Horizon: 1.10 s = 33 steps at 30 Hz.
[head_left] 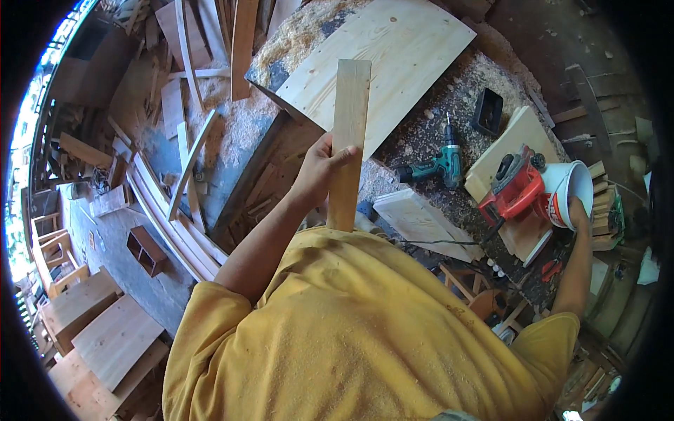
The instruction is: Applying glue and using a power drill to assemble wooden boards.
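My left hand [328, 168] is closed round a narrow wooden plank [349, 105], thumb across its face. The plank stands lengthwise in front of my yellow shirt, its lower end close to the cloth. Off to the right, my right hand [578, 215] reaches to the mouth of a white bucket [558, 184], and its fingers are hidden inside the rim. Beside the bucket a red and grey power planer [514, 188] rests on light boards [511, 144]. A teal cordless drill [435, 167] lies between the two hands on the sawdust-covered bench [414, 133].
A wide pine panel [404, 49] covers the bench's far part. Nearby are a black tray [487, 112], stacked boards [423, 219] and a dark cord [442, 243]. Curved wood strips [193, 165] lie at left, with more panels [117, 340] at lower left.
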{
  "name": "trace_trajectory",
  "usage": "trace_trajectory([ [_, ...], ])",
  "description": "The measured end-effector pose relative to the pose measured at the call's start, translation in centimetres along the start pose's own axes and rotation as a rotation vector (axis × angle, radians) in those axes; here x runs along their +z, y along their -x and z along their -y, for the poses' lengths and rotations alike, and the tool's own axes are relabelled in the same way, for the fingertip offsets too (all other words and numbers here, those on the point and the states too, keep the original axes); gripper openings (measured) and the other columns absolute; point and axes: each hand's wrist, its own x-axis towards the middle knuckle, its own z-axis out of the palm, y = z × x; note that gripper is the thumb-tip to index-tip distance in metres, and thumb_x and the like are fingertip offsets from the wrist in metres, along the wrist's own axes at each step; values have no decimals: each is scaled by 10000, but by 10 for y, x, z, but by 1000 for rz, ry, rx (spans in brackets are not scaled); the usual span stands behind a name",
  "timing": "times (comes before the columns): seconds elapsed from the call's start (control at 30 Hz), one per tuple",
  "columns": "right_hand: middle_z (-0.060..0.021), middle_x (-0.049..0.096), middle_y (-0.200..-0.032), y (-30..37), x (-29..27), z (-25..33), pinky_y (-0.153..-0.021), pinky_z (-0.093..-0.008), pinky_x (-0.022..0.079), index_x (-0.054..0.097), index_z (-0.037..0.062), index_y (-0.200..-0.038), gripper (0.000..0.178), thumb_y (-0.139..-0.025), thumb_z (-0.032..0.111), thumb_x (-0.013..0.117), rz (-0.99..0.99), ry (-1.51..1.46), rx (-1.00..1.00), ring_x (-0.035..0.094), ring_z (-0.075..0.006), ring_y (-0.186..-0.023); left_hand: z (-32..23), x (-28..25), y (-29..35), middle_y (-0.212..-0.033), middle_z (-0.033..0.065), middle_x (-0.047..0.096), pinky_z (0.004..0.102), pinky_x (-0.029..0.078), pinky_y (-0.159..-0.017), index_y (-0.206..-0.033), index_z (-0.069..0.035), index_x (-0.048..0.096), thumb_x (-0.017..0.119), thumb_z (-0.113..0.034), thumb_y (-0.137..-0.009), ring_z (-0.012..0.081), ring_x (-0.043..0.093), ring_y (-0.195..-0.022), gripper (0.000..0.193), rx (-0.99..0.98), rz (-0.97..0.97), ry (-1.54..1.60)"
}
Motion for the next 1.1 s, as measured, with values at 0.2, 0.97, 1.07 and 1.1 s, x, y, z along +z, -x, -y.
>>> trace_trajectory([
  [0.2, -249, 652, -866, 3, -34, 4, -735, -451, 485, 635, -90, -836, 215, -765, 92, 546, 136, -20, 113, 631, -385, -807, 3, -6, 10, -911, 46, 604, 289, 485, -723, -1107, -76, 509, 600, -353, -890, 130, 579, -812, 364, -84, 136, 167],
  [0.97, -313, 618, -976, -14, 23, -64, -784, -450, 478, 601, -95, -936, 272, -798, 132, 543, -67, 89, 20, 609, -429, -932, 21, -29, 9, -1113, 131, 596, 408, 481, -860, -1225, -12, 498, 268, -450, -984, 244, 589, -949, 550, -382, 192, 620],
  [1.07, -303, 622, -1004, -18, 15, -33, -792, -439, 477, 598, -98, -973, 299, -808, 148, 558, 15, 84, -17, 616, -395, -947, 23, -27, 11, -1111, 129, 599, 399, 483, -858, -1220, -10, 501, 270, -450, -986, 240, 592, -946, 549, -329, 159, 624],
  [1.1, -296, 626, -1006, -6, 9, -15, -792, -435, 475, 596, -104, -979, 308, -812, 153, 565, 56, 83, -10, 618, -377, -950, 22, -26, 10, -1108, 129, 599, 397, 483, -856, -1222, -14, 501, 263, -455, -987, 239, 593, -944, 554, -330, 152, 622],
])
